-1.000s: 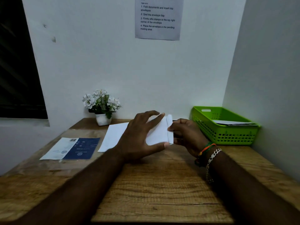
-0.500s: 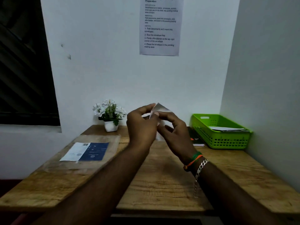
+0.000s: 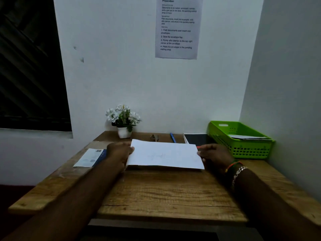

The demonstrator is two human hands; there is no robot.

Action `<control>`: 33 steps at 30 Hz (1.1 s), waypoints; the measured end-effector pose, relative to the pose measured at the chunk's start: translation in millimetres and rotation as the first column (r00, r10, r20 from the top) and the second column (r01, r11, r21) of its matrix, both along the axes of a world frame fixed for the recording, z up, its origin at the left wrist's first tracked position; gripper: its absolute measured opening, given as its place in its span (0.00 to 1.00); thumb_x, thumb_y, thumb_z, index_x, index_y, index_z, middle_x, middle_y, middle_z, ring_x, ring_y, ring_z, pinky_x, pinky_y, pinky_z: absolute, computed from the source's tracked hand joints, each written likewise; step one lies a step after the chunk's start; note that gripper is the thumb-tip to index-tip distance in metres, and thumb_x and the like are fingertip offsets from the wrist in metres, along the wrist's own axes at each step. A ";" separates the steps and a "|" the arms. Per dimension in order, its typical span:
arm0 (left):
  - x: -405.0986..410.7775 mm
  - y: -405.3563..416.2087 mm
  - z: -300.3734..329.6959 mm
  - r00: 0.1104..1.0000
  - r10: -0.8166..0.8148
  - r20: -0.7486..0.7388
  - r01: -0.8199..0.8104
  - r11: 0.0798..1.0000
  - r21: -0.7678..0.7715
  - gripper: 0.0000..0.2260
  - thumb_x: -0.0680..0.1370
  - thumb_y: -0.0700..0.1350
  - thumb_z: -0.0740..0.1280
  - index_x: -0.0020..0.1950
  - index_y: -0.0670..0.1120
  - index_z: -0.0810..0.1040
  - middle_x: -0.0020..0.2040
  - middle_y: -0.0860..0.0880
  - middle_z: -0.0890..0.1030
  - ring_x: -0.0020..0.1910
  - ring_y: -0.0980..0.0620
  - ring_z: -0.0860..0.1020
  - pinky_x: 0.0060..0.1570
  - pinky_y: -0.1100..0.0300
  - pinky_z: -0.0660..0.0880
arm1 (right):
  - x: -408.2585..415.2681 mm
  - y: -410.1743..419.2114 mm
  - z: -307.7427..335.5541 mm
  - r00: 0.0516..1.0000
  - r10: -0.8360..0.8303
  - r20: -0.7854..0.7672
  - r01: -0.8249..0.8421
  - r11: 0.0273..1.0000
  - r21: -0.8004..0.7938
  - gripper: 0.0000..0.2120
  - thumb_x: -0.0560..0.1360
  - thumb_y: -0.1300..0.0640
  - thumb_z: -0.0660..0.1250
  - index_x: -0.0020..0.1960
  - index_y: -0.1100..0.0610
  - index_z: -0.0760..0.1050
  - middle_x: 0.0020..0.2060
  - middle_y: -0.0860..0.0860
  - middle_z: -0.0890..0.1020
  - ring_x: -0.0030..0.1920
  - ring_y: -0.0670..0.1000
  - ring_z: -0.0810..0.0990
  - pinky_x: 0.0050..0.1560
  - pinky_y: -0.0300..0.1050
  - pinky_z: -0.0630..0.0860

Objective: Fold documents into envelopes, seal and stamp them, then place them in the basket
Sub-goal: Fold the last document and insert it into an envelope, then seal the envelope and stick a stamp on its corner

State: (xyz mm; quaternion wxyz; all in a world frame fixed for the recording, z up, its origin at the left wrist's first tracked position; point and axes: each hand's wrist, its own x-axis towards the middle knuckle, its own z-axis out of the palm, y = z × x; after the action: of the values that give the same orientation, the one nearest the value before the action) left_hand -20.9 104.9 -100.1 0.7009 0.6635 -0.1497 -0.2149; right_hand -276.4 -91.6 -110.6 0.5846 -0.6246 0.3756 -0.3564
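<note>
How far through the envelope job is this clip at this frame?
Done: envelopes already lie in the green basket. In hand: left hand and right hand hold an unfolded sheet by its ends. Left: folding, inserting, sealing, stamping, basketing.

Matt white paper sheet (image 3: 165, 154), rough-grained wooden table (image 3: 165, 192), green plastic basket (image 3: 250, 148).
</note>
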 end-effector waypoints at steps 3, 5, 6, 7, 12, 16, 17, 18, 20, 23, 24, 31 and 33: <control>-3.9 -1.4 -10.2 0.932 0.038 0.360 -0.100 0.983 0.155 0.13 0.74 0.31 0.72 0.54 0.45 0.87 0.54 0.44 0.86 0.53 0.46 0.83 0.59 0.56 0.78 | 0.8 5.8 0.6 0.983 -0.081 -0.166 0.055 0.986 -0.155 0.13 0.67 0.77 0.74 0.49 0.70 0.77 0.32 0.64 0.81 0.23 0.50 0.78 0.25 0.39 0.76; -6.0 -2.0 -11.1 0.833 -0.036 0.553 -0.140 0.952 0.274 0.14 0.73 0.32 0.71 0.55 0.45 0.87 0.56 0.45 0.86 0.56 0.46 0.82 0.57 0.60 0.74 | 2.9 5.0 -1.5 0.962 -0.115 -0.247 0.050 0.966 -0.253 0.11 0.65 0.75 0.76 0.44 0.67 0.79 0.29 0.60 0.81 0.24 0.50 0.79 0.28 0.40 0.76; -6.5 -2.6 -10.7 0.786 -0.078 0.613 -0.158 0.934 0.321 0.14 0.73 0.32 0.70 0.55 0.44 0.86 0.56 0.45 0.85 0.58 0.45 0.82 0.57 0.60 0.74 | 4.2 4.8 -2.4 0.949 -0.130 -0.286 0.039 0.952 -0.302 0.10 0.64 0.73 0.77 0.41 0.65 0.80 0.29 0.59 0.82 0.27 0.51 0.79 0.32 0.41 0.77; -6.9 -2.9 -9.8 0.751 -0.113 0.650 -0.171 0.918 0.358 0.14 0.73 0.32 0.69 0.56 0.43 0.85 0.58 0.44 0.84 0.59 0.44 0.81 0.57 0.58 0.74 | 5.7 4.8 -2.4 0.929 -0.161 -0.335 0.031 0.932 -0.361 0.09 0.63 0.70 0.78 0.38 0.61 0.81 0.30 0.57 0.83 0.30 0.51 0.80 0.36 0.43 0.78; -17.2 -6.9 -5.0 0.579 -0.347 0.738 -0.174 0.831 0.528 0.19 0.78 0.32 0.64 0.64 0.50 0.77 0.66 0.46 0.75 0.66 0.45 0.74 0.61 0.53 0.71 | 11.5 -3.9 -0.3 0.762 -0.287 -0.580 -0.064 0.859 -0.508 0.07 0.58 0.52 0.74 0.35 0.52 0.82 0.34 0.48 0.85 0.38 0.50 0.83 0.43 0.43 0.80; -12.0 -33.1 -4.1 0.529 -0.388 0.754 -0.139 0.838 0.528 0.13 0.74 0.37 0.69 0.48 0.56 0.77 0.62 0.49 0.77 0.61 0.48 0.77 0.60 0.50 0.76 | 27.4 -4.6 17.7 0.709 -0.380 -0.594 -0.136 0.753 -0.644 0.09 0.63 0.46 0.71 0.37 0.51 0.80 0.36 0.48 0.83 0.40 0.52 0.83 0.43 0.47 0.81; -9.5 -42.6 -5.1 0.538 -0.374 0.755 -0.126 0.850 0.511 0.12 0.73 0.38 0.70 0.48 0.55 0.78 0.61 0.49 0.77 0.60 0.48 0.78 0.60 0.49 0.77 | 35.0 -2.8 23.8 0.752 -0.336 -0.568 -0.152 0.750 -0.644 0.06 0.65 0.49 0.72 0.35 0.52 0.80 0.35 0.48 0.84 0.38 0.50 0.83 0.41 0.45 0.80; -4.4 -54.3 -7.2 0.538 -0.362 0.762 -0.112 0.865 0.490 0.12 0.72 0.39 0.70 0.51 0.54 0.81 0.61 0.48 0.78 0.60 0.47 0.78 0.60 0.50 0.77 | 46.8 -2.5 28.7 0.792 -0.282 -0.541 -0.160 0.759 -0.631 0.04 0.66 0.53 0.73 0.34 0.52 0.80 0.33 0.47 0.83 0.37 0.48 0.83 0.40 0.43 0.78; 3.4 -76.0 -6.7 0.543 -0.327 0.774 -0.095 0.891 0.443 0.17 0.73 0.38 0.69 0.61 0.49 0.83 0.62 0.46 0.80 0.63 0.46 0.78 0.63 0.52 0.76 | 75.0 -2.5 35.7 0.833 -0.202 -0.516 -0.182 0.780 -0.599 0.06 0.70 0.59 0.73 0.35 0.52 0.79 0.33 0.46 0.82 0.34 0.46 0.80 0.37 0.39 0.75; 20.7 -105.9 -7.7 0.544 -0.321 0.775 -0.113 0.888 0.446 0.25 0.76 0.36 0.67 0.73 0.48 0.74 0.69 0.43 0.75 0.70 0.42 0.72 0.68 0.53 0.70 | 121.1 -12.0 32.1 0.857 -0.128 -0.499 -0.205 0.804 -0.558 0.09 0.71 0.64 0.70 0.40 0.51 0.81 0.39 0.50 0.83 0.35 0.47 0.78 0.42 0.42 0.79; 27.8 -114.3 -11.5 0.535 -0.341 0.773 -0.118 0.876 0.468 0.29 0.76 0.35 0.66 0.76 0.49 0.70 0.70 0.44 0.72 0.71 0.42 0.70 0.70 0.52 0.70 | 134.9 -16.7 28.0 0.867 -0.110 -0.485 -0.208 0.806 -0.555 0.10 0.71 0.66 0.69 0.42 0.52 0.82 0.42 0.51 0.84 0.38 0.49 0.80 0.47 0.46 0.82; 60.0 -148.8 -38.3 0.496 -0.378 0.782 -0.100 0.869 0.484 0.25 0.76 0.40 0.68 0.69 0.62 0.73 0.69 0.56 0.76 0.69 0.50 0.74 0.68 0.45 0.70 | 196.9 -49.0 1.7 0.880 -0.104 -0.463 -0.192 0.814 -0.548 0.15 0.74 0.64 0.67 0.59 0.55 0.81 0.58 0.53 0.83 0.60 0.52 0.80 0.59 0.38 0.72; 57.4 -150.0 -38.5 0.494 -0.342 0.799 -0.096 0.892 0.441 0.20 0.76 0.41 0.69 0.63 0.61 0.78 0.62 0.56 0.80 0.64 0.51 0.77 0.65 0.46 0.73 | 201.6 -54.4 -2.0 0.891 -0.104 -0.442 -0.173 0.823 -0.541 0.13 0.73 0.62 0.69 0.56 0.53 0.82 0.57 0.53 0.83 0.58 0.52 0.81 0.57 0.38 0.73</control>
State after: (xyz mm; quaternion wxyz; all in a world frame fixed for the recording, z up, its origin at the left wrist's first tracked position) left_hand 36.6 -45.1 -138.6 0.3496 0.8047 -0.4753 0.0658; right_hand -74.8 -146.0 -112.6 0.2750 -0.8418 0.3667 -0.2852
